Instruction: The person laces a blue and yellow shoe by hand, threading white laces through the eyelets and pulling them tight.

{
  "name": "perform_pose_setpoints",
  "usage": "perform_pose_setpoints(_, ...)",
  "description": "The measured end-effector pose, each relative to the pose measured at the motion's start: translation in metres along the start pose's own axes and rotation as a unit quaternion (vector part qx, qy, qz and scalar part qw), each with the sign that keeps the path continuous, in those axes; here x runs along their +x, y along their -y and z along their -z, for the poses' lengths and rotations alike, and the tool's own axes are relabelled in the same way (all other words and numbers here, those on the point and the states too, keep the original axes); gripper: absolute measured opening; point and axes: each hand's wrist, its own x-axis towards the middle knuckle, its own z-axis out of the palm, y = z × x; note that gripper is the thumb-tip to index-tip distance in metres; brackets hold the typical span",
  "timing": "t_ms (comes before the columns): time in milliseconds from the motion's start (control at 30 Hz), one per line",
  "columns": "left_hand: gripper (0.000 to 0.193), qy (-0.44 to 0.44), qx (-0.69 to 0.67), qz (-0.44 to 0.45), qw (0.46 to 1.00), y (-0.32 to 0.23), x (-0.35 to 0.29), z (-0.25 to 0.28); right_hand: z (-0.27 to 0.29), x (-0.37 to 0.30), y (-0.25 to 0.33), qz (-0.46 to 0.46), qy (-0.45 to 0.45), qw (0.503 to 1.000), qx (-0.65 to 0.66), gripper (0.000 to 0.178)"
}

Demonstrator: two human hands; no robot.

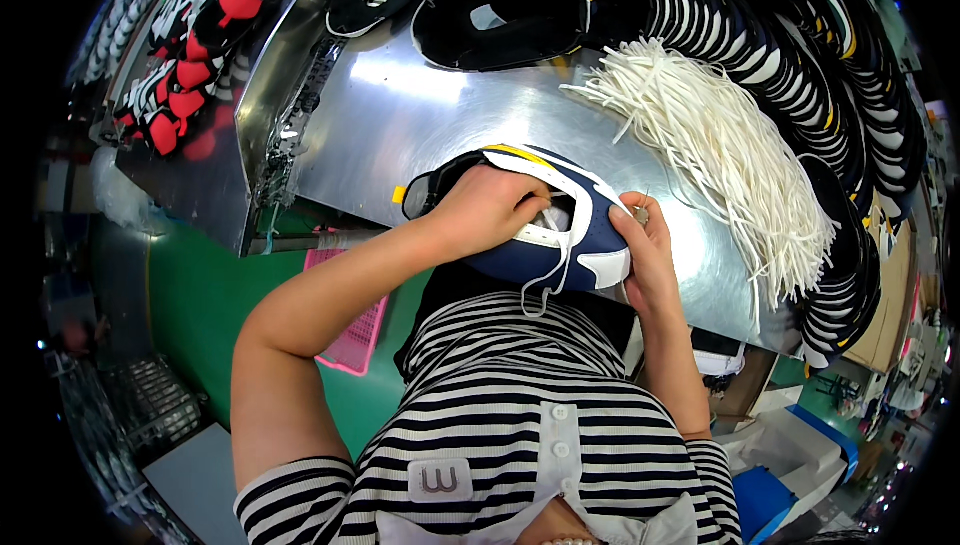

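Observation:
A navy shoe upper with white trim and a yellow stripe is held over the near edge of the metal table, its toe to the right. My left hand reaches over its opening, thumb and fingers pinched together at a white shoelace. A loop of this lace hangs down the near side. Gripping the toe end is my right hand, thumb on top, with other fingers partly hidden. A small thin metallic piece sticks up by its fingertips; its kind I cannot make out.
A heap of white laces lies right on the metal table. Long rows of nested uppers curve behind it. Black uppers lie at the back. Red-and-black shoes stand far left. A pink basket sits below.

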Motion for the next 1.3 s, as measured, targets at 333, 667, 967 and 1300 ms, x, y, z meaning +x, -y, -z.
perform_pose_setpoints(333,0.01,-0.291,0.265,0.026,0.919,0.045,-0.048,0.118,-0.008,0.004,0.022,0.122,-0.016,0.992,0.014,0.03)
perform_pose_setpoints(667,0.009,-0.047,0.034,-0.135,0.989,-0.033,-0.031,0.084,0.037,0.027,0.024,0.238,-0.06,0.9,-0.361,0.031)
perform_pose_setpoints(967,0.011,-0.115,0.01,-0.166,0.979,-0.06,0.044,0.019,0.014,0.002,0.042,0.167,0.042,0.958,-0.229,0.022)
perform_pose_setpoints(1300,0.011,-0.142,-0.061,-0.123,0.98,-0.06,0.044,-0.002,-0.01,0.011,0.035,0.208,0.078,0.96,-0.173,0.011)
